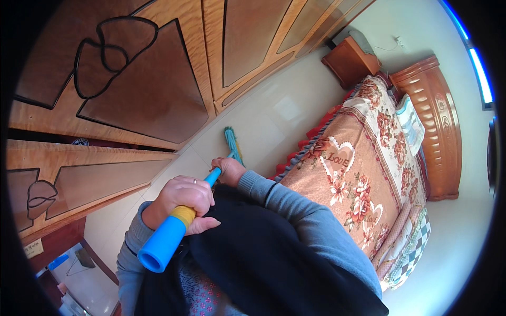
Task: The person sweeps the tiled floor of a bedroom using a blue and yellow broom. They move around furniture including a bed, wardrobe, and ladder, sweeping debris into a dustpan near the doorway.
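A broom with a blue handle (pixel 164 241) slants away from me, its hollow upper end near my chest. My left hand (pixel 185 201), with a ring on one finger, is closed round the upper handle at a yellow band. Farther down, my right hand (pixel 229 169) grips the lower handle. The broom's teal head (pixel 234 147), with yellowish bristles along one side, is at the pale tiled floor (pixel 272 118), between the wardrobe and the bed. Part of the lower handle is hidden behind my right hand.
Wooden wardrobe doors (pixel 150 91) line the left, one ajar. At right stands a bed with a floral cover (pixel 340 173), a wooden headboard (pixel 438 130) and folded quilts (pixel 407 245). A wooden nightstand (pixel 348 63) is beyond it. A doorway opens at lower left.
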A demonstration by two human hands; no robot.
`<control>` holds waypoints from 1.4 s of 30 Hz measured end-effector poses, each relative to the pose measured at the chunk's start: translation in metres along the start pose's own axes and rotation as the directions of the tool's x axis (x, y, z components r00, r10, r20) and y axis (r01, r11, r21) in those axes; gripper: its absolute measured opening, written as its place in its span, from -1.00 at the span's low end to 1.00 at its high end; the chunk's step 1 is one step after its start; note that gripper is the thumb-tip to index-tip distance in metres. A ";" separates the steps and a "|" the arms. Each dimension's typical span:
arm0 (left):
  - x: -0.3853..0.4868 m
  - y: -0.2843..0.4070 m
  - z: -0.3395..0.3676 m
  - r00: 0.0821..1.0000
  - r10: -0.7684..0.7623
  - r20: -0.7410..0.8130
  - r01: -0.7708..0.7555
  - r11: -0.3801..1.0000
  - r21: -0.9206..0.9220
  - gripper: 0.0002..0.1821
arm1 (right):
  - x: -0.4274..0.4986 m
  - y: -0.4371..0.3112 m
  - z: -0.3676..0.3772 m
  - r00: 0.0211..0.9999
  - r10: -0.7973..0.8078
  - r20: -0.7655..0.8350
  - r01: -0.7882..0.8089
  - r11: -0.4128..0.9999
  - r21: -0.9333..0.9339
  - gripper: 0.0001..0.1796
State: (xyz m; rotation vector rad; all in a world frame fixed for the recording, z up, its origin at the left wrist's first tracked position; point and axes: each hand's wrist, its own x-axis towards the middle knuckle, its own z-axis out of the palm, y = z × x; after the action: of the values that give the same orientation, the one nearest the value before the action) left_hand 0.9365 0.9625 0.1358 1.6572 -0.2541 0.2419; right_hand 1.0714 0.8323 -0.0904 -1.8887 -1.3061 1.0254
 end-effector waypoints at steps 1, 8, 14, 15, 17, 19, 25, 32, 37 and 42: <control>0.005 -0.001 0.000 1.000 0.015 0.019 -0.015 1.000 0.004 -0.65 | -0.002 0.001 -0.007 1.000 0.003 -0.024 -0.004 1.000 -0.012 -0.91; 0.072 -0.078 0.025 0.990 0.123 0.065 -0.123 0.992 -0.007 -0.72 | -0.018 0.093 -0.117 0.946 0.140 -0.291 -0.221 0.938 -0.268 -0.92; 0.178 -0.182 0.084 0.982 -0.173 0.079 0.179 0.980 -0.083 -0.68 | -0.034 0.269 -0.221 0.872 0.302 -0.386 -0.405 0.887 -0.220 -0.79; 0.197 -0.190 0.090 0.978 -0.192 0.087 0.200 0.974 -0.103 -0.68 | -0.040 0.283 -0.234 0.858 0.349 -0.378 -0.454 0.860 -0.236 -0.80; 0.232 -0.204 0.096 0.969 -0.229 0.097 0.241 0.961 -0.138 -0.69 | -0.035 0.305 -0.252 0.865 0.382 -0.325 -0.465 0.854 -0.234 -0.81; 0.263 -0.206 0.089 0.986 -0.140 0.087 0.150 0.982 -0.114 -0.70 | -0.028 0.311 -0.256 0.871 0.417 -0.260 -0.472 0.858 -0.204 -0.82; 0.342 -0.151 0.050 0.999 0.009 0.050 0.003 0.974 -0.225 -0.66 | 0.008 0.213 -0.277 0.950 0.242 -0.196 -0.255 0.966 -0.040 -0.82; 0.409 -0.137 0.040 0.967 0.217 0.129 -0.184 0.955 -0.231 -0.58 | 0.022 0.198 -0.350 0.955 0.196 -0.222 -0.211 0.977 -0.044 -0.88; 0.432 -0.188 0.047 0.961 0.260 0.094 -0.243 0.957 -0.159 -0.64 | 0.025 0.248 -0.417 0.890 0.277 -0.362 -0.365 0.909 -0.202 -0.90; 0.472 -0.260 0.077 0.970 0.128 0.207 -0.110 0.989 -0.095 -0.68 | 0.013 0.338 -0.482 0.818 0.352 -0.454 -0.495 0.833 -0.246 -0.87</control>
State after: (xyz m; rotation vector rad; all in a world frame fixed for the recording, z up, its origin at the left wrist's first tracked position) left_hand 1.4662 0.9001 0.0266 1.5879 -0.5206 0.1417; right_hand 1.6454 0.7084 -0.1268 -2.5937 -0.8778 0.5736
